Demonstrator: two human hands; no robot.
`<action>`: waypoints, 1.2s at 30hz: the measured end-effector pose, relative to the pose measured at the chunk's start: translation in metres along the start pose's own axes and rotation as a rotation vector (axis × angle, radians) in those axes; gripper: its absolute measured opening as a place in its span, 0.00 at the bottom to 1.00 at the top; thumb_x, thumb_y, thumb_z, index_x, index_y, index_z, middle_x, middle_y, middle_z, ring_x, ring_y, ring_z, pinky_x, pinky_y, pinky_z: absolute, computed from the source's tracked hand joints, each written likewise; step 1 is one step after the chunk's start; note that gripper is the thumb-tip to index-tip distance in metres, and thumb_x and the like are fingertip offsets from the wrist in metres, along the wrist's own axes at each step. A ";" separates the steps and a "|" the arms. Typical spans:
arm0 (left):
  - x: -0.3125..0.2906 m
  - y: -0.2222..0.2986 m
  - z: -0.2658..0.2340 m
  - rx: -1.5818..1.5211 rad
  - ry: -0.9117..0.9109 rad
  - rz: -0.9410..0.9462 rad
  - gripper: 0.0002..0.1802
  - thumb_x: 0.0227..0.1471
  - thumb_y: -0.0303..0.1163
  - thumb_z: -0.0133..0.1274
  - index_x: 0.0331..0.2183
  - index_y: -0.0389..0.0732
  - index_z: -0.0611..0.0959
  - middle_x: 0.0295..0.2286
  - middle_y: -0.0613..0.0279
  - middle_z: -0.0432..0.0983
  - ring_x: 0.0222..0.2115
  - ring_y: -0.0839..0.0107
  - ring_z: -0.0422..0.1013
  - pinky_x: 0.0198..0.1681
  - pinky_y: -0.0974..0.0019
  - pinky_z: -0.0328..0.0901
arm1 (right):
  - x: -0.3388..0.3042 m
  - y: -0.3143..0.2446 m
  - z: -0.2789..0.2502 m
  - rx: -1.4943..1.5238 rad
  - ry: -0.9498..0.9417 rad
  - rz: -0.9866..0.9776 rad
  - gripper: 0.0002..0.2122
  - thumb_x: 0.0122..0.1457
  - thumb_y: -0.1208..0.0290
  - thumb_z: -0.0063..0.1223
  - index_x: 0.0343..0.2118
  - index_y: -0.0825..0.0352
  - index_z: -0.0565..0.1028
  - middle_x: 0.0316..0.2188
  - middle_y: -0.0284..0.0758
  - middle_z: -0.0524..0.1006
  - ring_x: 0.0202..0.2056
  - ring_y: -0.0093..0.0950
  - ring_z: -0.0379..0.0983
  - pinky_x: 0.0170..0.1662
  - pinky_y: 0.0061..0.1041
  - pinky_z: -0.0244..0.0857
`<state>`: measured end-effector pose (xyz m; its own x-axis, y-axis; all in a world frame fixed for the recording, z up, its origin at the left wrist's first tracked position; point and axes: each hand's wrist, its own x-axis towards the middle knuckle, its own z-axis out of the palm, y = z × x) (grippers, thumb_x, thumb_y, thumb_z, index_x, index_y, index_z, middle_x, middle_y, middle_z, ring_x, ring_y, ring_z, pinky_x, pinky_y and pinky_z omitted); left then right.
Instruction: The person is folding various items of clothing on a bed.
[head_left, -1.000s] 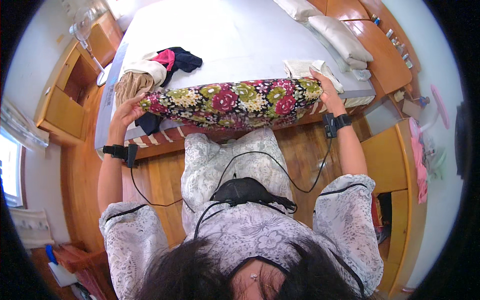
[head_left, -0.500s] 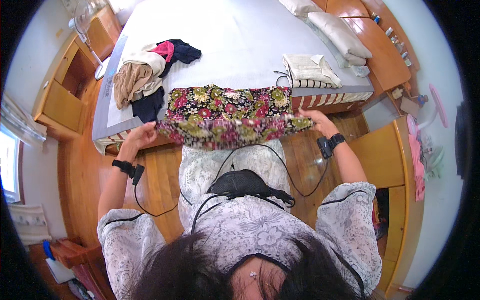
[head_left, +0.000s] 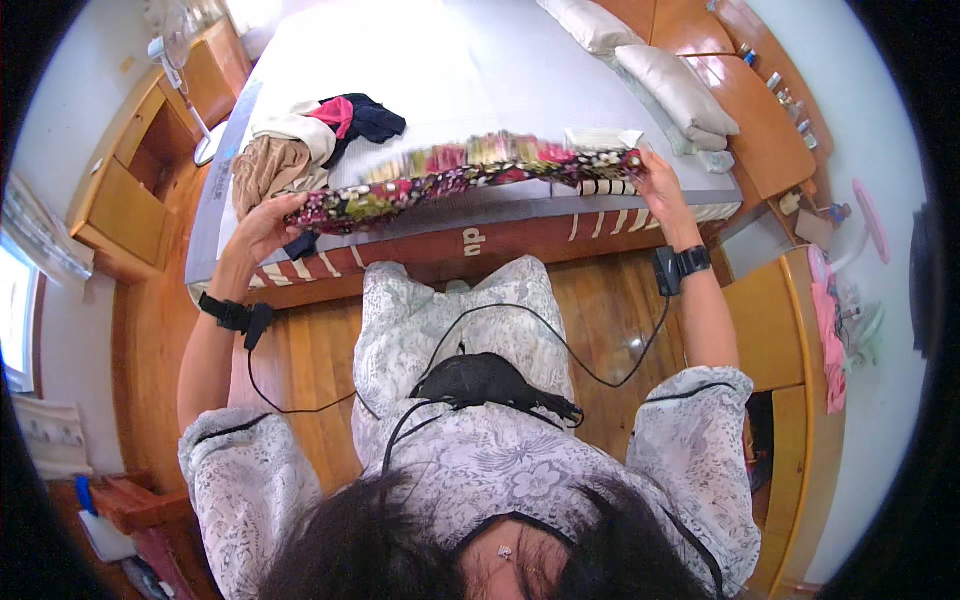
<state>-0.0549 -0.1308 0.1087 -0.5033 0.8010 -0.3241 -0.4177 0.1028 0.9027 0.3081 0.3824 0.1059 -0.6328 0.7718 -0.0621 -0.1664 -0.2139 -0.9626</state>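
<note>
A floral cloth [head_left: 430, 187], black with pink, olive and white blooms, stretches between my two hands above the bed's near edge. Its far part is smeared by motion. My left hand [head_left: 268, 226] pinches one end, close to the clothes pile [head_left: 290, 150] on the bed. The other end is in the closed fingers of my right hand [head_left: 660, 185], held a little farther from me than the left. Behind that end lies a folded white striped garment [head_left: 604, 138], partly hidden by the cloth.
The bed [head_left: 440, 60] has a white top and a brown striped side [head_left: 400, 250]. Pillows [head_left: 680, 90] lie at its right. A fan [head_left: 172, 55] stands far left, and a wooden cabinet [head_left: 765, 320] is at right. Cables [head_left: 625, 375] run from both wrist straps.
Both hands have lifted the floral cloth up and away from me over the bed. It has swung from hanging near the bed's edge into a narrower, slanted band.
</note>
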 end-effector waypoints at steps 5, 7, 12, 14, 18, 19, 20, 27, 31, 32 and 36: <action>0.002 0.043 -0.013 -0.081 0.061 0.417 0.14 0.53 0.38 0.52 0.40 0.43 0.76 0.32 0.73 0.75 0.28 0.85 0.67 0.29 0.76 0.63 | -0.004 -0.028 0.010 0.118 -0.065 -0.182 0.10 0.61 0.66 0.46 0.38 0.69 0.72 0.32 0.32 0.76 0.35 0.23 0.73 0.41 0.26 0.68; -0.005 0.072 0.002 -0.070 0.017 0.428 0.14 0.54 0.38 0.51 0.40 0.42 0.76 0.34 0.72 0.75 0.27 0.84 0.67 0.31 0.75 0.64 | -0.004 -0.042 0.014 0.068 -0.071 -0.271 0.10 0.62 0.66 0.45 0.36 0.68 0.71 0.32 0.31 0.76 0.32 0.23 0.73 0.40 0.24 0.68; 0.035 0.066 0.005 -0.029 0.037 0.365 0.13 0.53 0.35 0.52 0.40 0.39 0.77 0.34 0.65 0.76 0.29 0.81 0.70 0.33 0.75 0.68 | 0.031 -0.022 0.006 0.080 -0.091 -0.075 0.08 0.57 0.67 0.52 0.30 0.68 0.74 0.28 0.33 0.77 0.29 0.24 0.74 0.36 0.26 0.70; 0.068 0.042 -0.044 -0.087 0.009 0.209 0.10 0.52 0.30 0.53 0.38 0.39 0.77 0.31 0.65 0.75 0.30 0.78 0.71 0.29 0.78 0.68 | 0.057 -0.001 0.012 0.073 -0.152 0.087 0.09 0.56 0.69 0.53 0.33 0.70 0.74 0.29 0.36 0.77 0.29 0.26 0.74 0.37 0.27 0.71; 0.124 0.058 -0.031 -0.204 0.184 0.250 0.10 0.53 0.29 0.52 0.38 0.38 0.76 0.31 0.64 0.75 0.29 0.78 0.71 0.31 0.79 0.68 | 0.113 0.016 -0.006 0.103 -0.049 0.062 0.08 0.56 0.71 0.53 0.33 0.71 0.73 0.29 0.36 0.77 0.30 0.27 0.73 0.38 0.28 0.70; 0.130 0.070 -0.040 -0.179 0.118 0.389 0.10 0.53 0.28 0.52 0.38 0.37 0.76 0.32 0.63 0.75 0.31 0.78 0.70 0.34 0.79 0.68 | 0.119 0.011 0.011 0.092 -0.038 -0.025 0.07 0.56 0.72 0.53 0.34 0.71 0.73 0.29 0.36 0.77 0.30 0.27 0.73 0.38 0.28 0.69; 0.133 0.087 -0.052 -0.156 0.097 0.444 0.10 0.53 0.28 0.52 0.39 0.36 0.76 0.33 0.63 0.74 0.32 0.77 0.70 0.36 0.78 0.67 | 0.127 -0.005 0.023 0.098 -0.068 -0.079 0.06 0.55 0.74 0.52 0.32 0.72 0.73 0.30 0.35 0.76 0.30 0.28 0.72 0.37 0.27 0.68; 0.125 0.147 -0.018 -0.032 0.057 0.572 0.12 0.54 0.30 0.51 0.40 0.36 0.75 0.37 0.65 0.74 0.37 0.77 0.69 0.44 0.73 0.65 | 0.137 -0.055 0.027 0.082 -0.089 -0.319 0.06 0.59 0.68 0.49 0.32 0.65 0.71 0.30 0.30 0.74 0.32 0.20 0.68 0.36 0.18 0.62; 0.136 0.057 -0.092 0.328 0.193 0.504 0.10 0.55 0.31 0.48 0.39 0.40 0.76 0.36 0.69 0.73 0.37 0.78 0.68 0.40 0.73 0.64 | 0.120 0.003 0.041 -0.019 -0.030 -0.201 0.07 0.59 0.65 0.49 0.31 0.64 0.71 0.27 0.27 0.72 0.27 0.18 0.64 0.33 0.18 0.60; 0.140 0.050 -0.023 0.003 0.072 0.405 0.08 0.55 0.32 0.48 0.36 0.41 0.77 0.33 0.71 0.72 0.34 0.80 0.67 0.37 0.76 0.63 | 0.116 0.030 -0.005 -0.087 0.034 -0.169 0.08 0.59 0.64 0.49 0.31 0.63 0.71 0.27 0.26 0.72 0.27 0.18 0.64 0.32 0.18 0.60; 0.142 -0.059 -0.063 0.021 0.182 0.202 0.04 0.52 0.32 0.52 0.30 0.43 0.75 0.27 0.75 0.69 0.27 0.82 0.64 0.31 0.78 0.61 | 0.099 0.118 -0.042 -0.187 0.003 0.121 0.05 0.59 0.67 0.48 0.34 0.60 0.72 0.34 0.26 0.74 0.35 0.19 0.68 0.40 0.23 0.62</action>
<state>-0.1498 -0.0602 -0.0086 -0.7033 0.6876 -0.1806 -0.2804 -0.0349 0.9592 0.2576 0.4592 -0.0248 -0.6370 0.7494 -0.1805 0.0537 -0.1905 -0.9802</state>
